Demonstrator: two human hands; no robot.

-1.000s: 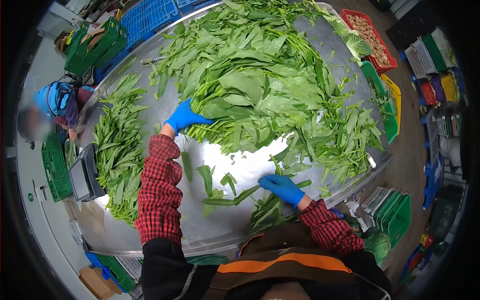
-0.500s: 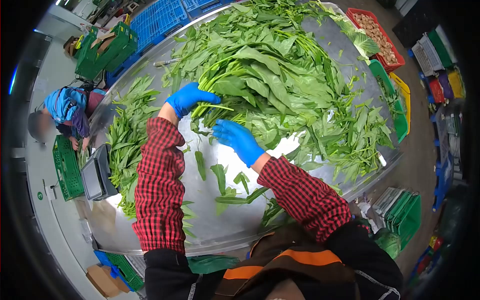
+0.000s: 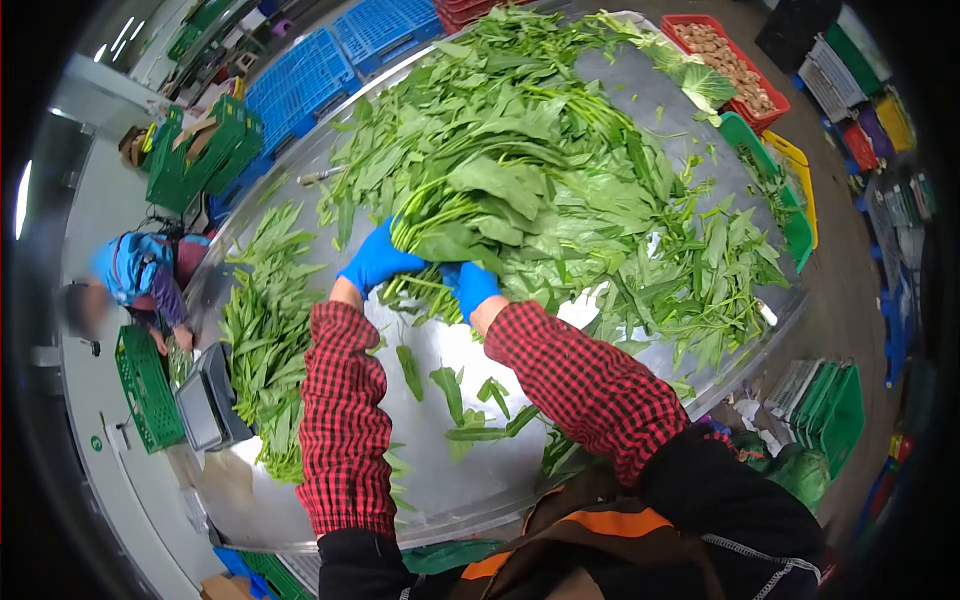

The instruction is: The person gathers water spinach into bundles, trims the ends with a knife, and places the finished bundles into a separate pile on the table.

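Grips a bunch of long-stemmed, broad-leaved green vegetables (image 3: pixel 500 190) by the stem end with the blue-gloved left hand (image 3: pixel 382 258), bent around the stems. Holds the bunch at the near edge of a large green leafy heap (image 3: pixel 520 85), above a grey metal table (image 3: pixel 460 490). Positions the blue-gloved right hand (image 3: pixel 472 288) beneath the leaves (fingers partly hidden; cannot tell whether spread or pinching). Totals 2 hands at the bunch.
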